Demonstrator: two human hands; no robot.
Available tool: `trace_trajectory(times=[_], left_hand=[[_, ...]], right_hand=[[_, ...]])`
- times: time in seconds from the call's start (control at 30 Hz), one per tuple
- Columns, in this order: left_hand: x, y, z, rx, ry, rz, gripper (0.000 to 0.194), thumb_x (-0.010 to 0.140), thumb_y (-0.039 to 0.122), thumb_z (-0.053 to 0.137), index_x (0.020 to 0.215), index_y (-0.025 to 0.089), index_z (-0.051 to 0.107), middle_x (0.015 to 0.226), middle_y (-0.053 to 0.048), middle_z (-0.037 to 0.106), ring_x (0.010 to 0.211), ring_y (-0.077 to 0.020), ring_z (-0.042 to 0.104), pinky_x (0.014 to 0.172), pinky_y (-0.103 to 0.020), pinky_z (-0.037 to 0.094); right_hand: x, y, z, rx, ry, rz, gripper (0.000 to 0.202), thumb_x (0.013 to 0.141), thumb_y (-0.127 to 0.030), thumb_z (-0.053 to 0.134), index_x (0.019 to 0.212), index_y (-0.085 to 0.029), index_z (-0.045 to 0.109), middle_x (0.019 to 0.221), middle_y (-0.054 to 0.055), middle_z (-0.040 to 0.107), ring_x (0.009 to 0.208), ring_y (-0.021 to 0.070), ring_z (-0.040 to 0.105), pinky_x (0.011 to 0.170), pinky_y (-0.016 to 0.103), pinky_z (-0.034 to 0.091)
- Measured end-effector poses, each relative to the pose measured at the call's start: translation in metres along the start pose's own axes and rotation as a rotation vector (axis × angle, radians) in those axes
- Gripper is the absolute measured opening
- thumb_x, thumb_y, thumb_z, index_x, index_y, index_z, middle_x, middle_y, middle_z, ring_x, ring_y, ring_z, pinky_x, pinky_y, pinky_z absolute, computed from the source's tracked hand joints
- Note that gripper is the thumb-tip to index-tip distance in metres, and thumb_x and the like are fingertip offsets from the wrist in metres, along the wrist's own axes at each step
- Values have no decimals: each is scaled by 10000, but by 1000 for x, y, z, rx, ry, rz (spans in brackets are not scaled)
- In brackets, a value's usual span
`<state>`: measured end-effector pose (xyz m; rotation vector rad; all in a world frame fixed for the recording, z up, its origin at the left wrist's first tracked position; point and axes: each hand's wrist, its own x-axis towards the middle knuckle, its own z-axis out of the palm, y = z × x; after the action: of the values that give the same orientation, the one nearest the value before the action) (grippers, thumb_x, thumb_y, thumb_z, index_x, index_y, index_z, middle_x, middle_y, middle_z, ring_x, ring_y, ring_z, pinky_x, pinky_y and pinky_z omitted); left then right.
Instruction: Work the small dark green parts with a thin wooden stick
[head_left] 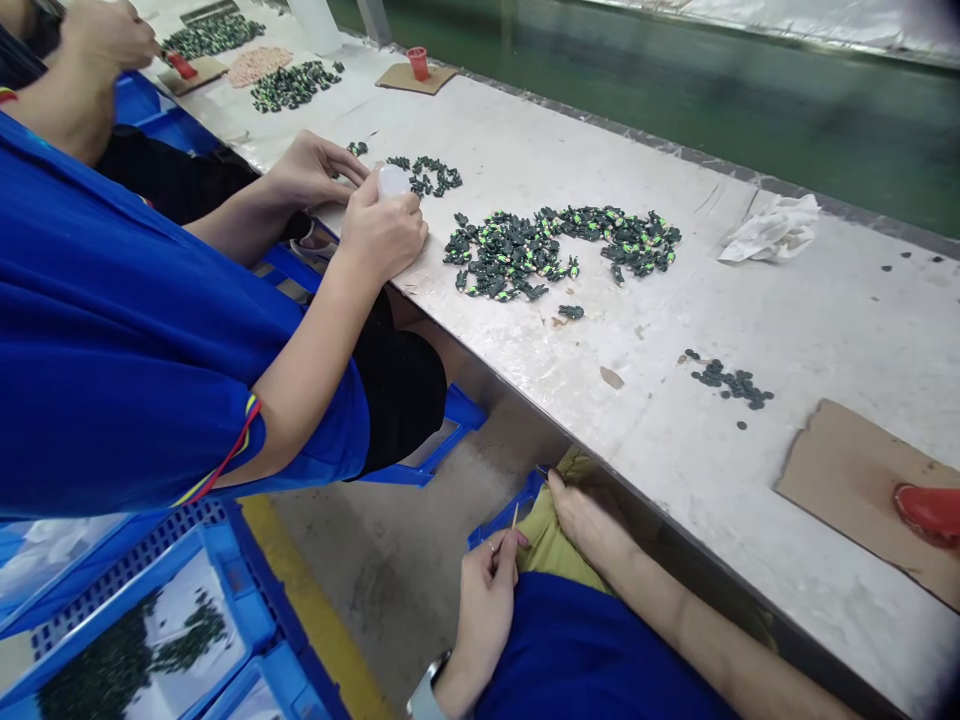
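**Hands in lap below table edge, thin stick in left fingers**

Table (750, 300): long pale surface running diagonally across view, scuffed and stained. Co-worker in blue shirt (112, 330) sits on the left side of view, both their hands up on the table, one around a small white bottle (391, 180).

Main pile of dark green parts with bright green marks (555, 248) sits mid-table, well apart from wearer's hands. Smaller dark pile (731, 383) lies nearer, just left of a cardboard sheet (847, 480) with a red cap (930, 508) on it. Crumpled white cloth (772, 228) near far edge. Blue crate (142, 620) on floor lower left, holding more dark parts.

Left hand (486, 600): in lap, fingers pinched narrow on a thin stick (514, 517), stick pointing up. Watch on wrist.

Right hand (589, 520): flat on yellow-green fabric (547, 535) in lap, tucked under table edge. Fingers stretched out; cannot tell whether they hold anything.
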<state>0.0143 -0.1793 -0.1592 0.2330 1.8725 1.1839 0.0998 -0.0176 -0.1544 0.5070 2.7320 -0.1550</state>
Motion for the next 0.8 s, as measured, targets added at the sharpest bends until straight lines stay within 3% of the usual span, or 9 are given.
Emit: trace_trajectory(times=[0.07,0.17,0.33,0.63,0.8], left_hand=[[-4,2,-2,-10,21,4,426,1049,554,579,892,172,687,606,88,511,474,-110,494,501,-269,459],[-6,8,-1,-30,12,19,490,1033,627,550,902,178,697,544,111,427,433,-108,433,489,-273,416],[-2,13,5,-32,-23,83,502,1040,639,523,881,191,686,535,107,460,456,-130,487,576,-317,494],[-1,10,6,-24,-28,100,443,1051,574,558,887,182,682,625,76,549,512,-129,538,575,-306,512],[-3,14,6,-50,-22,101,496,1041,622,533,820,196,655,574,96,463,475,-123,467,552,-299,464]], right_hand=[[-1,0,-4,-20,-49,43,187,1045,-281,701,1180,-155,669,908,-8,705,682,125,682,607,263,631],[-6,-1,-8,7,-84,-30,173,1037,-228,704,1189,-154,669,962,2,721,756,142,715,659,284,657],[-15,-3,-11,39,-104,-160,120,1023,-186,708,1135,-151,682,1003,10,727,858,170,734,752,336,677],[-12,-6,-12,-1,-89,-146,146,1031,-237,713,1144,-152,678,997,14,723,808,157,722,695,307,664],[-5,-6,-10,-14,-84,-100,156,1036,-236,705,1166,-155,673,957,1,715,767,145,712,660,285,652]])
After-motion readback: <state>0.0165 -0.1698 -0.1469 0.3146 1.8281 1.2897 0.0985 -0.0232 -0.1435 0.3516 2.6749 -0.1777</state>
